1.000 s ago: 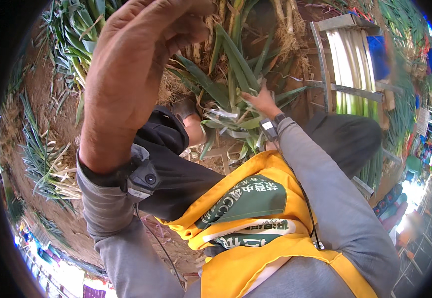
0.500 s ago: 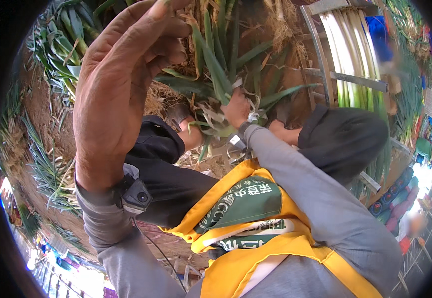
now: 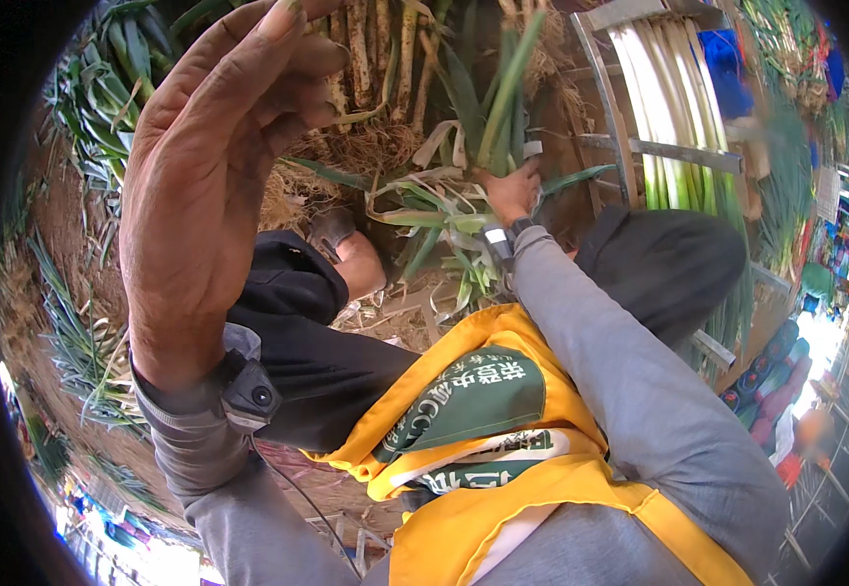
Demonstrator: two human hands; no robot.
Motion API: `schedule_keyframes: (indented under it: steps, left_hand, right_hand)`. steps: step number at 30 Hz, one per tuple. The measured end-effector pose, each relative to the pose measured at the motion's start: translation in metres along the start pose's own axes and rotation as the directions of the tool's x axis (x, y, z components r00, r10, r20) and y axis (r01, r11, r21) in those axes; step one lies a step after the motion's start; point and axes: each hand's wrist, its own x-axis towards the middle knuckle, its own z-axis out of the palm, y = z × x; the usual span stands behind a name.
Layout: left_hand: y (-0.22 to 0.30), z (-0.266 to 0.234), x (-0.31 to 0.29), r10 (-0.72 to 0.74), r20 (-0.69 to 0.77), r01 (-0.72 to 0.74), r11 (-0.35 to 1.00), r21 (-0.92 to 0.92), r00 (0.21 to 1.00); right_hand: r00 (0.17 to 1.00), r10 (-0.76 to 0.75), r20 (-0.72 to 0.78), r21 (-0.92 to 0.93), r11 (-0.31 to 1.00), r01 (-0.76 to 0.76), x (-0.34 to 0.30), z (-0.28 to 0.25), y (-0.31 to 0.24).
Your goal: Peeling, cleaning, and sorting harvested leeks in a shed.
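Observation:
My left hand (image 3: 205, 186) is raised large and close at the upper left. Its fingers curl together at the top edge, where their tips and anything in them are partly hidden. Lower and to the right, my right hand (image 3: 514, 191) is closed around the green leaves of a leek (image 3: 508, 107) between my knees. A small whitish piece (image 3: 532, 148) sticks out by its fingers; its kind is unclear. Loose, torn leek leaves (image 3: 449, 213) lie against that hand's left side. Unpeeled leeks (image 3: 361, 59) with brown roots stand beyond the hands.
Right of my knee, a metal rack (image 3: 659, 151) holds several clean white leeks (image 3: 673, 93). Leafy leeks (image 3: 102, 88) are heaped at the far left, with more leaves (image 3: 78, 322) on the soil below. A blue object (image 3: 725, 73) is behind the rack.
My right hand has moved right and slightly away from me, with the leek leaves shifting along. Pale torn leaves now show left of it. My left hand stays raised, slightly farther left in view.

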Motion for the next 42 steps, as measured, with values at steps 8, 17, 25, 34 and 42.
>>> schedule_keyframes:
  steps: [8,17,25,34,42]
  left_hand:
    - [0.001,-0.008,0.008,0.074,0.015,-0.072,0.992,-0.099,0.997]
    - [0.008,0.026,0.013,-0.037,0.014,0.037,0.999,-0.011,0.999]
    - [-0.005,0.018,0.021,0.009,0.032,-0.004,0.985,-0.175,0.999]
    - [-0.004,0.0,0.025,0.239,-0.008,-0.237,0.959,-0.158,0.971]
    - [0.017,-0.007,0.005,0.136,-0.18,-0.164,0.974,-0.153,0.974]
  right_hand:
    - [0.968,-0.111,0.226,0.044,0.994,0.104,-0.044,0.043,-0.014]
    - [0.896,-0.355,0.267,-0.25,0.872,0.42,-0.087,0.052,-0.031]
    - [0.92,-0.281,0.274,0.027,0.958,0.285,-0.038,0.024,-0.019]
    - [0.977,-0.173,0.123,0.269,0.954,0.135,-0.006,-0.064,-0.032]
    - [0.9,-0.412,0.145,0.78,0.607,0.153,-0.041,-0.223,-0.117]
